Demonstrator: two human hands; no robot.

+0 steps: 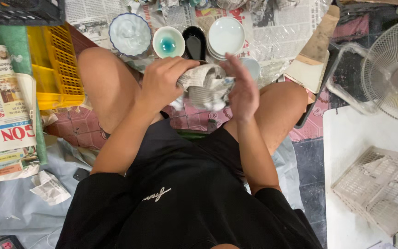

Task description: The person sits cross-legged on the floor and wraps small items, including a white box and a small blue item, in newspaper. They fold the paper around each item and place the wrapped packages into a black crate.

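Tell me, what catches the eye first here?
Dead centre, the left hand and right hand clasp a bundle wrapped in newspaper, above the person's knees. Beyond it, dishes sit on spread newspaper: a bowl with a turquoise middle and a stack of white plates. A yellow crate lies left, a fan right.

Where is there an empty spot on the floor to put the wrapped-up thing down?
Bare white board lies between the fan and the white wire basket. Ahead of the knees it is crowded: bowls and plates sit close together on newspaper.
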